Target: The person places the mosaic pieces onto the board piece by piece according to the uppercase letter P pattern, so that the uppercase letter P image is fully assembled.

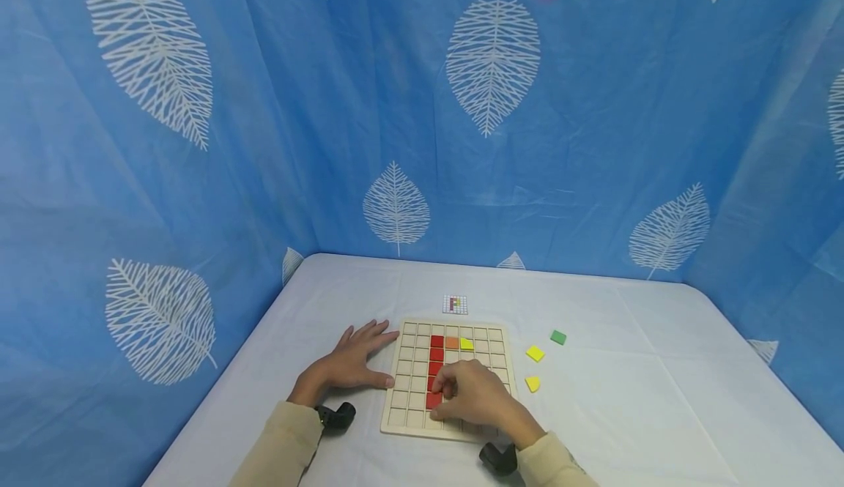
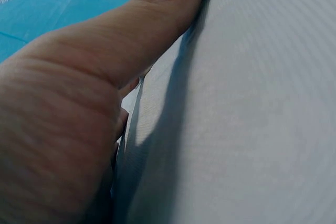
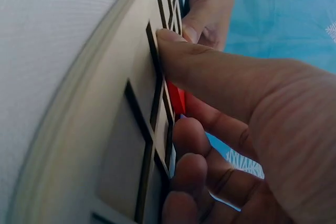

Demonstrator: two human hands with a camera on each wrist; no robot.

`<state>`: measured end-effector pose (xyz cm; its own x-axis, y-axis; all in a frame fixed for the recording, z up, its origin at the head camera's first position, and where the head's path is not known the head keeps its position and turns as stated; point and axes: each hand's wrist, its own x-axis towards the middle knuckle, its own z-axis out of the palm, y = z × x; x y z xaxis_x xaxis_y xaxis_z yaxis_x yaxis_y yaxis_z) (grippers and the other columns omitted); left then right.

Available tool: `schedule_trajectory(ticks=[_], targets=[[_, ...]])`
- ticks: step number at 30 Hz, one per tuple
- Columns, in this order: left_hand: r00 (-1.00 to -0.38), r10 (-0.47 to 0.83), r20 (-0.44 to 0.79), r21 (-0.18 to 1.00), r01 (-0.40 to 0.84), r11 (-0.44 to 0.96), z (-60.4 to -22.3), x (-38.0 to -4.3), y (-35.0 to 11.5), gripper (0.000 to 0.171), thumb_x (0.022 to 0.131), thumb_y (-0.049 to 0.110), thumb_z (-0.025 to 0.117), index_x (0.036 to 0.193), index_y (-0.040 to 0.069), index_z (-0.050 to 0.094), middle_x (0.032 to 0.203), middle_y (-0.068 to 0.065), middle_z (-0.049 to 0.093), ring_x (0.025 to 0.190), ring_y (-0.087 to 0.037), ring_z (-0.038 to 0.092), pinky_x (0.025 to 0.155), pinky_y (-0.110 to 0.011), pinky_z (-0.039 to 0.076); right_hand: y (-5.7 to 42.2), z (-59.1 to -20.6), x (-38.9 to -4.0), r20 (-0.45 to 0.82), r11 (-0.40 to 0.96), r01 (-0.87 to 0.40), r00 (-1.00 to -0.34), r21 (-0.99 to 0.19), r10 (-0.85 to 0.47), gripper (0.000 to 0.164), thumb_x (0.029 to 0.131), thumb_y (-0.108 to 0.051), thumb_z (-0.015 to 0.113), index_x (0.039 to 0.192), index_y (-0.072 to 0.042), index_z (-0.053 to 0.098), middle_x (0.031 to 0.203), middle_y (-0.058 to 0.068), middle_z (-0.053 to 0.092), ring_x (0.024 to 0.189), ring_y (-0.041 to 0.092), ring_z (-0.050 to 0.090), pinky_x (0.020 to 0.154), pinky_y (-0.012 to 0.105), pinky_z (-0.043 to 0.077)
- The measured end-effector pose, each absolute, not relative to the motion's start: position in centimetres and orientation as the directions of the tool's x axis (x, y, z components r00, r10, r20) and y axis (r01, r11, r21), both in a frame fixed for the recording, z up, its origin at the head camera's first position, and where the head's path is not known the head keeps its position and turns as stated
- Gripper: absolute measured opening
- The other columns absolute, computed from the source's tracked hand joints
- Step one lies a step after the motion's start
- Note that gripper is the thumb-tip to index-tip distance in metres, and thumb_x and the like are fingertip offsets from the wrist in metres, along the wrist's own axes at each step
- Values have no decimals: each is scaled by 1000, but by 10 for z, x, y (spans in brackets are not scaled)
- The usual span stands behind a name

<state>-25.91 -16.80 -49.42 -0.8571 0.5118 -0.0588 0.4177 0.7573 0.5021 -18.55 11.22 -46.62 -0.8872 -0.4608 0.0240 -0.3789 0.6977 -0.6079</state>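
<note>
A wooden grid board (image 1: 401,417) lies on the white table with several red square tiles (image 1: 437,354) in one column. To the right of the column's top sit an orange tile (image 1: 451,343) and a yellow tile (image 1: 467,344). My right hand (image 1: 478,393) is over the lower part of the board, thumb and forefinger bent around the lowest red tile (image 1: 433,400). In the right wrist view that red tile (image 3: 176,98) shows between thumb and forefinger, low against the grid. Spread flat, my left hand (image 1: 352,359) rests at the board's left edge, its thumb touching the side.
Behind the board lies a small pattern card (image 1: 455,305). Two loose yellow pieces, one square (image 1: 535,354) and one with a rounded side (image 1: 532,384), lie right of the board, with a green tile (image 1: 558,337) beyond. A blue leaf-print curtain (image 1: 567,201) surrounds the table.
</note>
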Motion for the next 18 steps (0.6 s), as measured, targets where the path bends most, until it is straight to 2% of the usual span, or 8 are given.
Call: schedule_trajectory(ticks=[7,18], targets=[[-861,505,-53,499,416,760,-495,-258,-168,97,75,67,74,156,28,37,168,-3,22,158,-31,11,125,-63,1,116,-469,-187,21,671,-369,-884,-643,-467,22,69,-32,91,85,-27,77,68,-14,60,64,3,52,56,20,43],[-865,500,-49,502,411,761,-494,-256,-168,97,75,67,75,156,29,38,168,-4,22,157,-31,11,125,-63,2,116,-468,-187,27,658,-373,-880,-654,-473,23,68,-33,92,80,-26,74,67,-13,60,62,2,51,56,20,42]])
